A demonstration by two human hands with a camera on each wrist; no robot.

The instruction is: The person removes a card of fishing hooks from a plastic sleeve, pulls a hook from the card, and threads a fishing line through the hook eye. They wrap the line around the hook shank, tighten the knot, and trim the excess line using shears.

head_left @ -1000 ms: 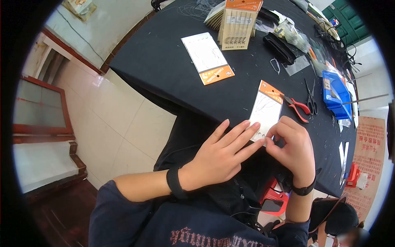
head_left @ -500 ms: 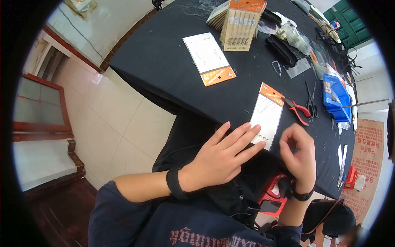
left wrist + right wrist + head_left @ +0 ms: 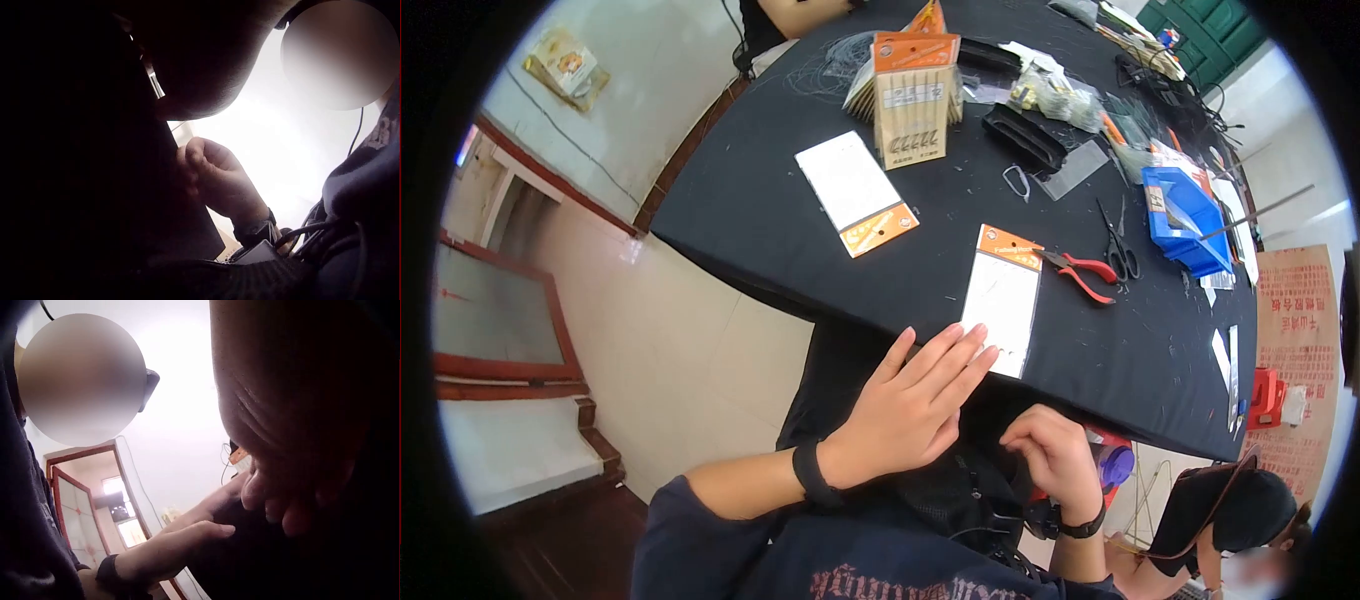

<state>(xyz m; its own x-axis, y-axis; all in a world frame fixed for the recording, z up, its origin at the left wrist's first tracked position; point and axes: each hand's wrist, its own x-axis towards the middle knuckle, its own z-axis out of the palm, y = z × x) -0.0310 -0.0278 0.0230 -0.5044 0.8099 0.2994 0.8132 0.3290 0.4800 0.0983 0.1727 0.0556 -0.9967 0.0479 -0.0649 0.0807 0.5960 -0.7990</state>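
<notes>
Fishing-hook card (image 3: 1000, 300) lies flat at the near edge of the black cloth-covered table (image 3: 750, 250); its orange header, at the far end, reads "Fishing Hook", the last letters hard to make out. Fingers of the left hand (image 3: 915, 400) are straight and rest on the card's near left corner, gripping nothing. Right hand (image 3: 1055, 450) hangs beyond the near edge, fingers curled; both wrist views are too dark to tell whether they pinch anything, though they look bare. Second card (image 3: 855, 190), farther left, has its orange end facing near. Beyond it stand brown packets (image 3: 913, 120) with orange tops and a pale label, too small to read. Red-handled metal pliers (image 3: 1090, 272) touch or nearly touch the first card's right side. Red Chinese characters mark the board (image 3: 1290, 360) at right; lettering on the dark shirt (image 3: 790, 555) is cut off.
</notes>
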